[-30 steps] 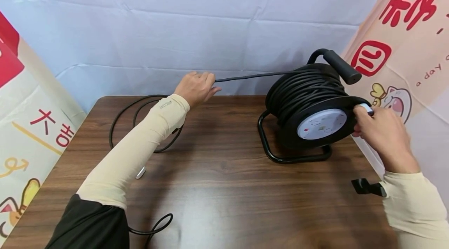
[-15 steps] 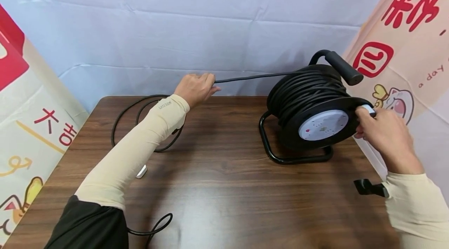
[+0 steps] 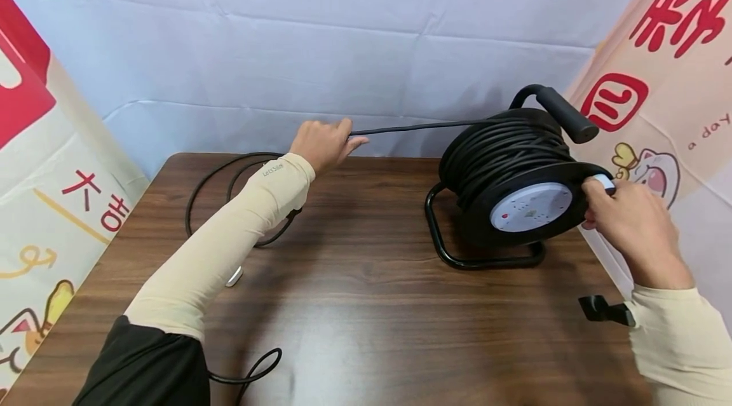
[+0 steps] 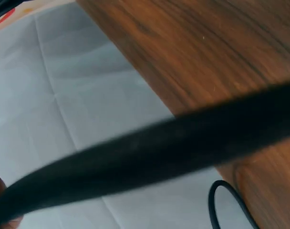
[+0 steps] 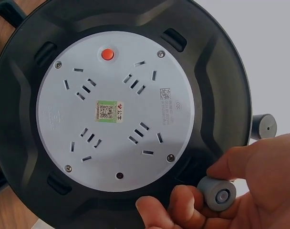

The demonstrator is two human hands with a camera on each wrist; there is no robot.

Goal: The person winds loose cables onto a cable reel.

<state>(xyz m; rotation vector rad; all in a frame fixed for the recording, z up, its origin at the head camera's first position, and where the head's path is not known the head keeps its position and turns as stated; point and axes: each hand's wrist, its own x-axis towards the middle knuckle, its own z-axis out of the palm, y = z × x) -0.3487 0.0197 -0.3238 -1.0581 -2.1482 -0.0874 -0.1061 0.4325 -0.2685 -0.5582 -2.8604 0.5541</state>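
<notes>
The cable reel point(image 3: 517, 177) stands on the table point(image 3: 389, 291) in a black tubular frame point(image 3: 486, 263), its grey-gripped carry handle point(image 3: 566, 115) uppermost. Its drum bears many crossing turns of black cable point(image 3: 420, 128). The outer flange is black, with four slots and a pale round socket panel point(image 5: 115, 143) at its centre. The panel carries four groups of socket slots, an orange-red button point(image 5: 108, 54), small printed markings and a green-edged QR label point(image 5: 109, 111); screws are seen near its rim.

The right hand point(image 3: 637, 222), at the reel's right edge, pinches the grey winding knob point(image 5: 217, 193) between thumb and fingers. The left hand point(image 3: 325, 144), well to the reel's left, grips the cable, which runs nearly straight from the upper drum.

Further left of the reel, loose cable loops point(image 3: 191, 196) lie on the table. A small whitish object point(image 3: 234, 276), partly hidden by the sleeve point(image 3: 229, 237), cannot be identified.
</notes>
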